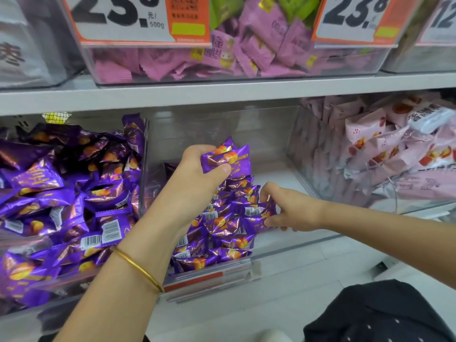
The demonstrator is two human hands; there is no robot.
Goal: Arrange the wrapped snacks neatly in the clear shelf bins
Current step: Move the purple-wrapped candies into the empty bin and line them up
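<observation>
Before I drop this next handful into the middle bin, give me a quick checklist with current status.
1. Left hand grips purple foil-wrapped snacks: ok.
2. Right hand pinches a purple foil pack at the stacked row's right edge: ok.
3. Clear plastic middle bin has bare floor right of the row: ok.
4. Number of snacks in the left hand: cannot tell.
5. Jumbled purple heap in the left bin tidy: not ok.

Price sign [118, 18] top left, second sign [355, 18] top right; grey shelf board [222, 92] beneath; black dotted fabric [377, 314] bottom right
</observation>
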